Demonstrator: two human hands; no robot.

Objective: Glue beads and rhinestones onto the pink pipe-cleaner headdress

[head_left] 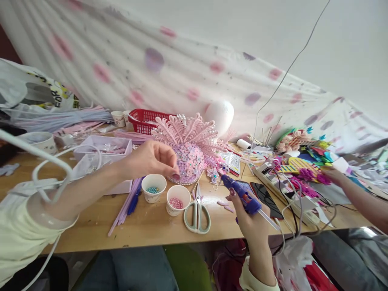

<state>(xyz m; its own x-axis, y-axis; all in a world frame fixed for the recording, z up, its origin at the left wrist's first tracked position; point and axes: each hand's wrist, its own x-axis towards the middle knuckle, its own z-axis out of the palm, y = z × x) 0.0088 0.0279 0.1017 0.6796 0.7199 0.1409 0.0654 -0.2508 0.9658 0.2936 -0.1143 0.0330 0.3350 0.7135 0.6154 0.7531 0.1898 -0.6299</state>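
Observation:
My right hand (pixel 253 220) grips a blue hot glue gun (pixel 242 194), its nozzle pointing up and left and a clear glue stick coming out of its back. My left hand (pixel 154 159) is closed in a pinch in front of a pink sequined dome (pixel 188 161) topped with pink feather-like sprays (pixel 182 131). Whatever the left fingertips hold is too small to make out. Below that hand stand a paper cup (pixel 153 186) of teal beads and another cup (pixel 178 200) of pink beads. Scissors (pixel 197 214) with pale green handles lie beside the cups.
At left are a white compartment box (pixel 104 146), a blue pen (pixel 134 198) and pink stems (pixel 123 212). Behind stand a red basket (pixel 145 121) and a white foam form (pixel 220 117). A phone (pixel 266 199), power strip (pixel 281 194) and cables lie right, near another person's arm (pixel 357 194).

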